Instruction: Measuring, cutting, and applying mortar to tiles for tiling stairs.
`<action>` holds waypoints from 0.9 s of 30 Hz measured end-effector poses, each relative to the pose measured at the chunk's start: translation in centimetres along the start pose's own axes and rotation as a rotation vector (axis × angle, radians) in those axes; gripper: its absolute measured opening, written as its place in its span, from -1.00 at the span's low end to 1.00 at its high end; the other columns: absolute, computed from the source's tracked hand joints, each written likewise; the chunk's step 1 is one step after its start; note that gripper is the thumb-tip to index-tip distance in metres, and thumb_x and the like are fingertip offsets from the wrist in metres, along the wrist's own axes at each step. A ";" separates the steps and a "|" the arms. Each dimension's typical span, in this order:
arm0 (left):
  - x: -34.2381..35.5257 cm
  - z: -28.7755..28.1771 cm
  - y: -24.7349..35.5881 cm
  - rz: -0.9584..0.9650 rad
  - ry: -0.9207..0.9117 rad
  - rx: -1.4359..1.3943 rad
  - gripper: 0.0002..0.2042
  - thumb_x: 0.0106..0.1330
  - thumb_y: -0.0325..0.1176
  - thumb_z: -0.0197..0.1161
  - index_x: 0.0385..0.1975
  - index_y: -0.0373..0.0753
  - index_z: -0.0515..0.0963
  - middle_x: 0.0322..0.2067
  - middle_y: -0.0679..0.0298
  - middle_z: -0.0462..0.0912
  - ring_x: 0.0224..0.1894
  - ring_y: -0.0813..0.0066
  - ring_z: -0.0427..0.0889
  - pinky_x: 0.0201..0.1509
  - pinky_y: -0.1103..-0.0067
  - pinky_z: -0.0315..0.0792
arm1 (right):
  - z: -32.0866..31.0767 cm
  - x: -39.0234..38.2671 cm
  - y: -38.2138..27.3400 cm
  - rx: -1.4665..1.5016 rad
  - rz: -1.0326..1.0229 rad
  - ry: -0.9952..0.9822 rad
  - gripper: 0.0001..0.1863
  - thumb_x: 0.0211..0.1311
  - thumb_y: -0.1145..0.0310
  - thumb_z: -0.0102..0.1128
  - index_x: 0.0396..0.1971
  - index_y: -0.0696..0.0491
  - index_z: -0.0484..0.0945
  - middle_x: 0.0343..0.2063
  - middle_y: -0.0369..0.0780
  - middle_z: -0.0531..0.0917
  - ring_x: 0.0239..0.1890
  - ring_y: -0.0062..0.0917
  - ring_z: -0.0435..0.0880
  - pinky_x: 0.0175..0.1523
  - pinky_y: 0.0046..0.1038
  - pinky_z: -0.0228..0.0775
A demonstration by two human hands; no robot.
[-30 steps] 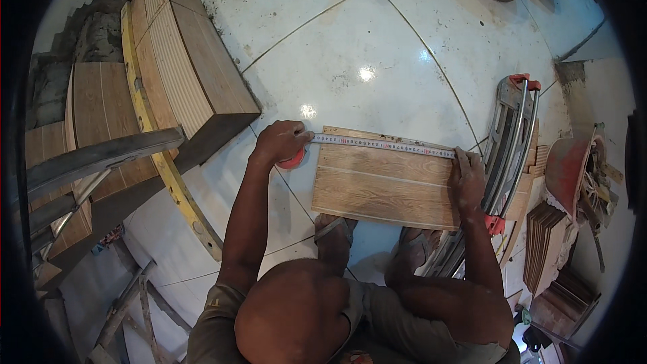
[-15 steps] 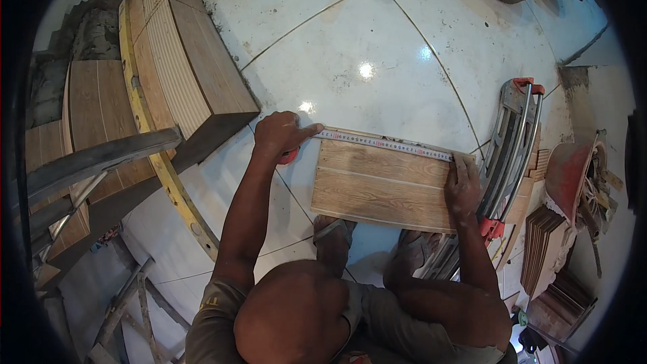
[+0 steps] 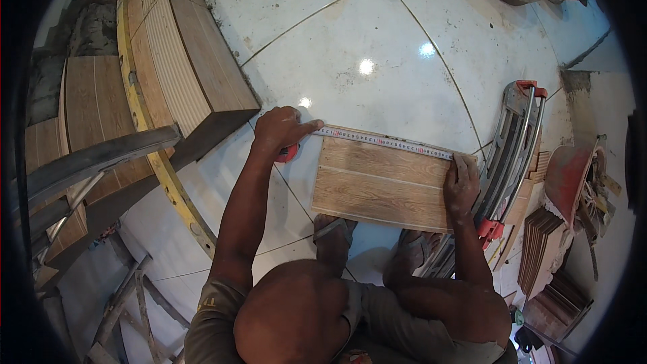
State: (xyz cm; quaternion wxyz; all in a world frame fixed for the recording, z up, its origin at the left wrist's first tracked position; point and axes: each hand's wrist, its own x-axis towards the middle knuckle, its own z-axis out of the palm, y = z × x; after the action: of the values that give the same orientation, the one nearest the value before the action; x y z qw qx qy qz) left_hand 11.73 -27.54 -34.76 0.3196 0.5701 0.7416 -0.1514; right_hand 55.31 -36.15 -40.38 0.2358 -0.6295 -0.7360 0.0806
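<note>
Moderately bright; source out of frame. Two white glare spots, one bluish, on glossy white floor tiles [image 3: 323, 40]. Fisheye bows the yellow spirit level [image 3: 176, 193]; rim vignettes to black. Tape measure blade [image 3: 384, 141] fairly sharp.

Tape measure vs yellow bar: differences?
Colour: the tape measure has a pale blade and red case; the yellow bar is mostly yellow.
Build: the tape measure's blade is thin; the yellow bar is thicker.
Handling: the left hand grips the tape measure; neither hand touches the yellow bar.
Shared: both are long and narrow.
</note>
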 end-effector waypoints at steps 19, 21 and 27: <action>0.7 -0.6 0.6 -0.005 -0.049 0.053 -0.26 0.12 0.46 0.26 -0.52 -0.30 0.71 -0.48 0.02 0.73 -0.33 0.08 0.77 -0.23 0.28 0.58 | 0.1 0.0 0.6 -0.005 0.016 0.006 -0.70 0.23 0.56 0.32 -0.02 0.08 0.68 -0.11 -0.15 0.66 -0.05 -0.20 0.68 0.08 -0.27 0.57; 0.7 -0.6 0.5 -0.008 -0.051 0.047 -0.26 0.12 0.46 0.26 -0.53 -0.30 0.71 -0.48 0.02 0.73 -0.33 0.08 0.77 -0.23 0.28 0.58 | 0.2 -0.1 0.5 -0.030 0.024 -0.005 -0.68 0.21 0.57 0.32 -0.01 0.08 0.68 -0.10 -0.15 0.66 -0.04 -0.20 0.68 0.08 -0.26 0.57; 0.7 -0.8 0.6 -0.020 -0.066 0.033 -0.26 0.09 0.46 0.28 -0.50 -0.30 0.72 -0.46 0.02 0.74 -0.32 0.09 0.75 -0.22 0.27 0.57 | -0.1 0.0 0.1 -0.068 -0.022 -0.012 -0.61 0.16 0.59 0.31 0.03 0.07 0.67 -0.07 -0.14 0.65 -0.01 -0.20 0.67 0.09 -0.24 0.57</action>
State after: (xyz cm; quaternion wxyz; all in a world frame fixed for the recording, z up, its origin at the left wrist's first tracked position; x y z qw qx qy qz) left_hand 11.93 -26.34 -34.56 0.3330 0.5626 0.7335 -0.1858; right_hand 55.49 -36.14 -40.32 0.2107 -0.6284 -0.7466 0.0565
